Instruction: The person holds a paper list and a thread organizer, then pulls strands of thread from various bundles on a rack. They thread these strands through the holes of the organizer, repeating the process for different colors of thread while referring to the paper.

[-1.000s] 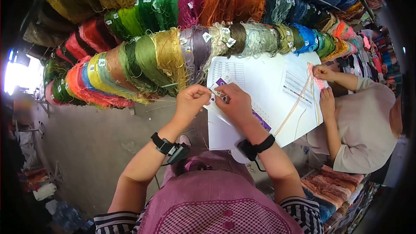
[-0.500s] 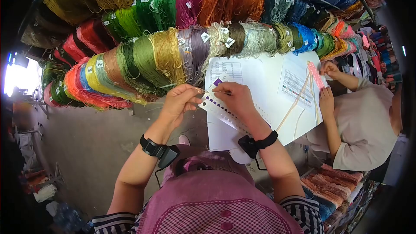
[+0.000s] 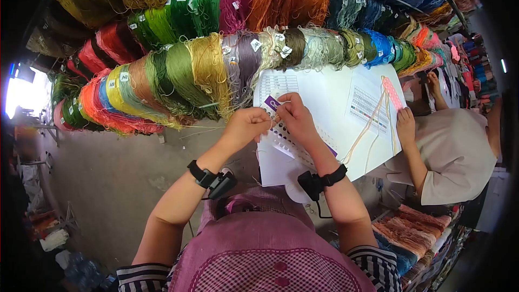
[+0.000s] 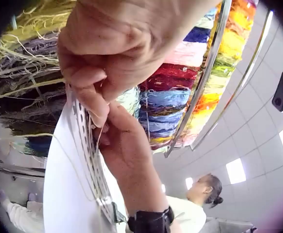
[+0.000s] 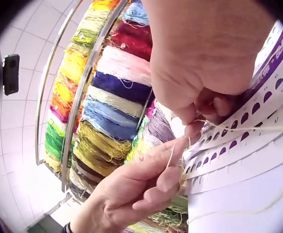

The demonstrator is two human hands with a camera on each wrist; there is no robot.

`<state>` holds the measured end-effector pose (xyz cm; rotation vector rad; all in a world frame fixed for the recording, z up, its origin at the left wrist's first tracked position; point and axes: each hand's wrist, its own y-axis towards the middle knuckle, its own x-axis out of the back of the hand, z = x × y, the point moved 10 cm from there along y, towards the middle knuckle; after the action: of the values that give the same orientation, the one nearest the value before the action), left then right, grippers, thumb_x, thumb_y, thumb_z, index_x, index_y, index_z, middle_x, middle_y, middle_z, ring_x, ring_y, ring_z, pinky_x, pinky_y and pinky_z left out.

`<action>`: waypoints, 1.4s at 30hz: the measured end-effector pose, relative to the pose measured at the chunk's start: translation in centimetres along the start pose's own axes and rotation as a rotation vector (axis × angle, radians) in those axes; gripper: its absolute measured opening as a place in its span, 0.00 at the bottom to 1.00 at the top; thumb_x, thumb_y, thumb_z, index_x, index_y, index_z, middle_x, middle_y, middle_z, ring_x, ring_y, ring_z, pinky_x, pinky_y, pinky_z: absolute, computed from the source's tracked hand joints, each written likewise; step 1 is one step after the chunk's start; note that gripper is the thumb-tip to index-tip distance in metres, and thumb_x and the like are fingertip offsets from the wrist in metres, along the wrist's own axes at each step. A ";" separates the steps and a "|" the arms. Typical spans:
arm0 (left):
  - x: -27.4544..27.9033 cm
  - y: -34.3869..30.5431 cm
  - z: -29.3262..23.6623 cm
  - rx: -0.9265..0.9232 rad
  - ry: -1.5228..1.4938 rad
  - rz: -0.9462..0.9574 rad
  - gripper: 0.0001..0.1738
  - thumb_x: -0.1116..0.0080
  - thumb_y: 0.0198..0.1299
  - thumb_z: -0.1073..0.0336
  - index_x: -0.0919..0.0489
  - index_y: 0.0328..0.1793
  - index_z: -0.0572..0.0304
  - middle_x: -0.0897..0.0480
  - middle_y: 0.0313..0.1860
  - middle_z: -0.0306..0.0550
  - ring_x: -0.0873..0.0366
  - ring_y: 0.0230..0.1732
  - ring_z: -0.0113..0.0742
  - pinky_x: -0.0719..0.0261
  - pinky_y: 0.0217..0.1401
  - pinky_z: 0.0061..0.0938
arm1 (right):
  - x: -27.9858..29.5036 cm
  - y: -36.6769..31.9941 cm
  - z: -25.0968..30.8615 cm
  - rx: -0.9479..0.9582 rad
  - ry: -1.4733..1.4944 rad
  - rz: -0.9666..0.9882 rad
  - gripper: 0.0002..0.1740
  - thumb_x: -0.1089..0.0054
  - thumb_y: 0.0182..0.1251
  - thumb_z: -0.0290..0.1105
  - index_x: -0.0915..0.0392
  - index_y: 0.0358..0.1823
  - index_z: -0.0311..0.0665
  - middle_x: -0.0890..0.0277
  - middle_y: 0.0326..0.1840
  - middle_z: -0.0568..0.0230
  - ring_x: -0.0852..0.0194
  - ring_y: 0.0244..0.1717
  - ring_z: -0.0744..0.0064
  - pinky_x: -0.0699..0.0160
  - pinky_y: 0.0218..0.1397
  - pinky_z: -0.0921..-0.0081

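A white thread card (image 5: 277,116) with rows of punched holes and purple print lies at my fingertips, over white paper sheets (image 3: 330,92). Cream thread (image 5: 258,128) runs across the card to the fingertips of both hands. My left hand (image 3: 248,124) pinches the thread by the card's end, and a short loose end shows at its fingers in the right wrist view. Close against it, the curled thumb and forefinger of my right hand (image 3: 297,121) pinch the thread at the card's holed edge. The fingers hide the hole they are at.
Racks of coloured thread skeins (image 3: 184,67) with small white tags stretch across the front. To the right, another person's hand (image 3: 406,125) rests by a pink holed strip (image 3: 393,93) with long threads. Folded skeins (image 3: 416,230) lie lower right.
Half a second ago my left hand was drawn back left, apart from the right; now the hands meet again at the card. The other person's far hand has moved away from the pink strip.
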<state>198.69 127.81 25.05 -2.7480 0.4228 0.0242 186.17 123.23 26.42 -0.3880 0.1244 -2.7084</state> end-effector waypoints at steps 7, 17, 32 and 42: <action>9.8 -9.4 -0.2 -0.038 -0.312 -0.315 0.13 0.44 0.69 0.58 0.20 0.47 0.61 0.24 0.35 0.32 0.27 0.41 0.23 0.37 0.35 0.18 | 0.1 -0.2 1.4 0.006 -0.261 -0.049 0.08 0.53 0.73 0.29 0.34 0.50 0.37 0.18 0.34 0.63 0.21 0.36 0.69 0.26 0.47 0.73; 7.6 -10.3 3.3 -0.062 -0.910 -0.062 0.21 0.51 0.75 0.56 0.25 0.66 0.61 0.30 0.24 0.36 0.35 0.27 0.26 0.41 0.27 0.20 | -2.1 -0.6 3.7 0.024 -0.369 -0.020 0.18 0.34 0.61 0.32 0.33 0.47 0.39 0.17 0.33 0.64 0.20 0.30 0.65 0.22 0.38 0.67; 19.0 -16.3 -0.7 -0.093 0.839 -0.945 0.10 0.35 0.63 0.58 0.13 0.48 0.49 0.18 0.26 0.43 0.22 0.27 0.30 0.26 0.32 0.28 | -0.7 -0.7 2.9 0.033 -0.473 -0.218 0.21 0.26 0.52 0.29 0.29 0.44 0.38 0.19 0.31 0.62 0.21 0.28 0.66 0.23 0.33 0.68; 19.9 -17.9 7.5 -0.087 -0.119 -0.417 0.13 0.34 0.64 0.56 0.17 0.44 0.58 0.16 0.36 0.36 0.25 0.33 0.20 0.26 0.42 0.18 | 1.1 0.0 1.8 0.125 -0.493 -0.334 0.15 0.31 0.52 0.26 0.26 0.40 0.38 0.28 0.25 0.67 0.29 0.27 0.73 0.27 0.35 0.74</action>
<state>223.23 140.62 22.87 -2.8448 -0.1903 0.1009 185.71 122.74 28.41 -1.1037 -0.2694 -2.8197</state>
